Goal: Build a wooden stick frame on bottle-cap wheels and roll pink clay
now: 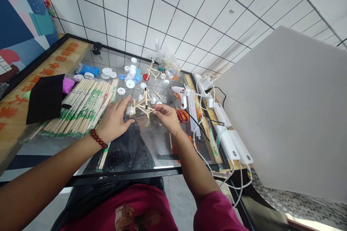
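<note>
A small frame of cut chopsticks [145, 101] with dark joints stands on the glass tabletop before me, with white bottle caps around it. My right hand [166, 116] pinches the end of a stick at the frame's right side. My left hand [115, 118], fingers apart, curves round the frame's left side. Between its thumb and fingers sits a white bottle cap [130, 110]; whether they touch it I cannot tell. Behind, a second stick frame [153, 72] stands beside a red cap [146, 77].
Wrapped chopsticks [81, 106] lie at left, partly under a black sheet [45, 97]. Loose bottle caps [131, 74] are scattered behind. At right are a white glue gun [182, 95], glue sticks [193, 112], red-handled scissors [183, 116] and trailing cables. White power strips [227, 144] line the right edge.
</note>
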### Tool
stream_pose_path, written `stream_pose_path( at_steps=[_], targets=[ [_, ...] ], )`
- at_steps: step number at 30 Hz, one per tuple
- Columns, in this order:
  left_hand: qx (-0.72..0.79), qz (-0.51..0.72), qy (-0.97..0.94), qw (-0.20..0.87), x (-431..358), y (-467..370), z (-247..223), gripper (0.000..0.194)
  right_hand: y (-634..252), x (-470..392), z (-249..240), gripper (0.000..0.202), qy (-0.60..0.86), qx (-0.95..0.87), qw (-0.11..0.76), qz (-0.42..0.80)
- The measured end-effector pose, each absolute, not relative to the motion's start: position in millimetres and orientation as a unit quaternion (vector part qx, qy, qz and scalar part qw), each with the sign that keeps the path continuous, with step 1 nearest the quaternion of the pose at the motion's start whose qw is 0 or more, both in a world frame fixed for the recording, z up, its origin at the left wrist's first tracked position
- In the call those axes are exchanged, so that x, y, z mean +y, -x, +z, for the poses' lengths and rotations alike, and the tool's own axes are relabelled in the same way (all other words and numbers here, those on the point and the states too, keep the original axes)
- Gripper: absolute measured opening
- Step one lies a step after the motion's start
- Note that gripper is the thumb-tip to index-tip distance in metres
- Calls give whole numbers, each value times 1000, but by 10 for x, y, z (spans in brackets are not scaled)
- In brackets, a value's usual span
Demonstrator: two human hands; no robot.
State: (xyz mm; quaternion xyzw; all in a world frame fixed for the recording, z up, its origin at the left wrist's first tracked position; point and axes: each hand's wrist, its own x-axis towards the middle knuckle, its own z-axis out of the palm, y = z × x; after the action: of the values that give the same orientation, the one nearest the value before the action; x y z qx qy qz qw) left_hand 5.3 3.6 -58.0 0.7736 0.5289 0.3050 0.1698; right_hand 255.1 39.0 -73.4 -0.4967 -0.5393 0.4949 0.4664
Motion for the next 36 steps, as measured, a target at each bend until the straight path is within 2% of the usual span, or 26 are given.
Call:
stream_pose_path(
  at_steps=[36],
  targets=[
    [531,300,-774,171,37,-47,-565,86,-2527,385,-705,30,501,-532,469,496]
  ],
)
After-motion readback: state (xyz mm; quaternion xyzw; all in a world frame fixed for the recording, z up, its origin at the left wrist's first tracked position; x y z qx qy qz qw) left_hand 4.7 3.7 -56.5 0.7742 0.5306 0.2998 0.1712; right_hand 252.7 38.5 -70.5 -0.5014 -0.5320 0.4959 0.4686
